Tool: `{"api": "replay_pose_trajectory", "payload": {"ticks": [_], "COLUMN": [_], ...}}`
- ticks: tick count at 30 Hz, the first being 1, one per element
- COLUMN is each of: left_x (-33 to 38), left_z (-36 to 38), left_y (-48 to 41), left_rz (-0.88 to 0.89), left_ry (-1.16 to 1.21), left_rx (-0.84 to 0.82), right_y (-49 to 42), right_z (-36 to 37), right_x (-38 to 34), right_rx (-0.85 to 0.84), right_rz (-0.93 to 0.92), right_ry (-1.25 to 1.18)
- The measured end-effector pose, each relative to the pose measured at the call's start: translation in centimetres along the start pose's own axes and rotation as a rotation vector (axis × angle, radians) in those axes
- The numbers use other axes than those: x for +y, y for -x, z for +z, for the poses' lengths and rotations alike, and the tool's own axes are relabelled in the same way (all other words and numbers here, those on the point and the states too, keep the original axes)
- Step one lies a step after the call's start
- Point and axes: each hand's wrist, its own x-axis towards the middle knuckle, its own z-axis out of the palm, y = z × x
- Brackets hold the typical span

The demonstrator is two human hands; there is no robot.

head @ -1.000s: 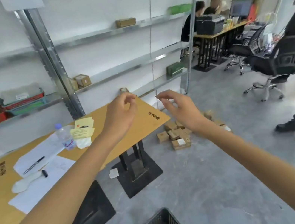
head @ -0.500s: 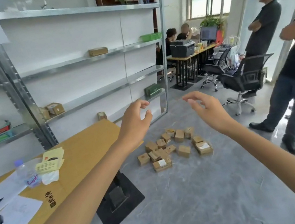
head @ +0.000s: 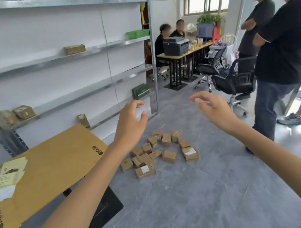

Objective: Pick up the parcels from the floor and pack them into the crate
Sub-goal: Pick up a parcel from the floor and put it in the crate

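At your far left the wooden table (head: 54, 167) juts toward the middle of the room, with yellow notes (head: 5, 175) and white paper on its left end. Its black base plate (head: 104, 210) lies on the grey floor beneath.

Behind the table runs the metal shelving (head: 55, 60). It carries a few cardboard boxes, a green tray (head: 137, 33) on an upper shelf and a green box (head: 141, 91) lower down.

Your left hand (head: 130, 125) is raised in the air, fingers and thumb loosely curved, gripping nothing.

The parcels (head: 158, 152) lie in a loose heap on the floor just right of the table's corner, ahead of you and between your two arms. Some touch, some sit a little apart, and a few show white labels.

Far behind them, a desk (head: 185, 52) holds a grey printer (head: 176, 46), with two people seated at it.

Your right hand (head: 213, 110) is also raised, fingers relaxed and spread, empty.

Farther right, a black office chair (head: 234, 81) stands beyond the heap. Two people in dark shirts (head: 289, 39) stand with arms folded to the right of the parcels, the nearer one's shoe near the heap's right edge.
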Motion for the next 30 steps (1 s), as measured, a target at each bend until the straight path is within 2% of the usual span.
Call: {"api": "replay_pose_trajectory", "payload": {"ticks": [13, 30], "left_x": [-2.8, -12.6], "left_z": [7.7, 16.6], "left_y": [-4.8, -22.5], "left_rz": [0.008, 0.103], "left_ry": [-0.059, -0.037], "left_rx": [-0.068, -0.193], "right_y": [-3.1, -18.5], "right_z": [0.2, 6.6], "right_x": [8.5, 16.7], "right_rx": [0.001, -0.001], "right_rz": [0.162, 0.280], "right_ry": [-0.032, 0.055]}}
